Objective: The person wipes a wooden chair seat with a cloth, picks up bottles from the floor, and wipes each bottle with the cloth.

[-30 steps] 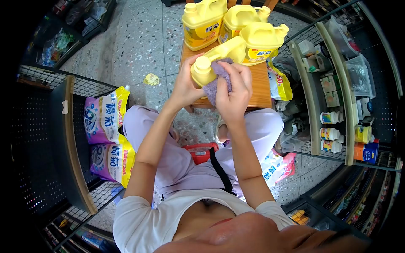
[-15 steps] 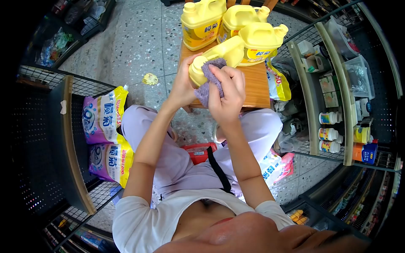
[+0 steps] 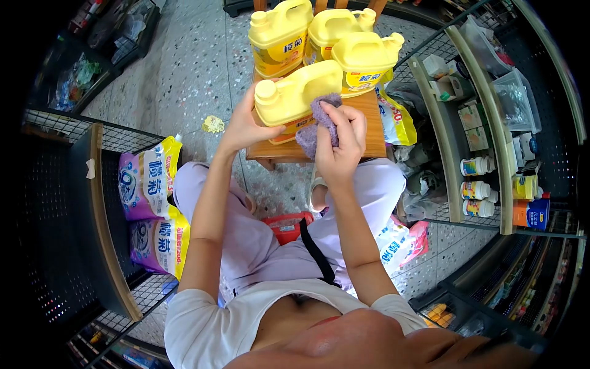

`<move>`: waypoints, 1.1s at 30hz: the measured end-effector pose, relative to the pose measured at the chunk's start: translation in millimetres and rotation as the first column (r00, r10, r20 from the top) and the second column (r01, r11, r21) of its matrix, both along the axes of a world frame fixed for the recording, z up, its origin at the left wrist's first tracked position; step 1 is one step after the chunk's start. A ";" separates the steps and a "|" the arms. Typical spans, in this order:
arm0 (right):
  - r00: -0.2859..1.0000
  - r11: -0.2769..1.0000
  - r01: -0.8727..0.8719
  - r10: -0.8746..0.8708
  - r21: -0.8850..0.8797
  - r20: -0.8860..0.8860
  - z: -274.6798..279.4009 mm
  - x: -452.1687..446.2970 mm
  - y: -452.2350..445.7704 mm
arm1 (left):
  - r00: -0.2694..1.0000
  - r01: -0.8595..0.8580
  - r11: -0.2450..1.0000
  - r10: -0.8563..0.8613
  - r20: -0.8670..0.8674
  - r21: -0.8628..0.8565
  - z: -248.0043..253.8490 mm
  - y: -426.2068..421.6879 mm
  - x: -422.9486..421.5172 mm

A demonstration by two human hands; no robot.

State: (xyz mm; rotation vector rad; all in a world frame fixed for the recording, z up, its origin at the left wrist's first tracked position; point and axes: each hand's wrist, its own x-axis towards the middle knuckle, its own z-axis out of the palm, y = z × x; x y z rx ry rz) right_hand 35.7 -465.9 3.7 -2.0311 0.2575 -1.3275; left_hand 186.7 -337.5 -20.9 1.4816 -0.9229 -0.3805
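A yellow detergent jug [image 3: 289, 98] with a capped spout stands at the near side of a wooden chair seat [image 3: 365, 123]. My left hand [image 3: 246, 123] is closed round its capped end, thumb across the near side. Bunched in my right hand [image 3: 344, 135] is a purple cloth [image 3: 326, 117], which touches the jug's right side near the handle. Behind it stand three more yellow jugs: one at the left [image 3: 279, 43], one in the middle [image 3: 329, 31] and one at the right [image 3: 367, 58].
Purple and yellow detergent bags [image 3: 150, 178] lean on the left shelf [image 3: 98, 215]. At the right, a shelf rack [image 3: 455, 160] holds white bottles [image 3: 477, 190] and clear bins [image 3: 515, 101]. A red basket [image 3: 287, 227] sits on the floor between my legs.
The held jug has gone from tilted to more level, its cap moving left and its label side showing. The cloth has shifted from beside the cap to nearer the handle end.
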 end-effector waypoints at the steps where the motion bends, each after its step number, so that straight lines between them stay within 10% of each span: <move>1: 1.000 0.999 0.022 -0.021 -0.042 0.003 1.6 1.5 -1.8 | 1.000 0.020 1.000 -0.020 -0.019 -0.010 -0.8 0.6 2.6; 33: 0.968 0.880 0.195 -0.243 -0.433 -0.058 2.6 35.0 5.1 | 0.981 0.081 0.996 -0.085 -0.175 -0.028 6.7 -2.4 0.0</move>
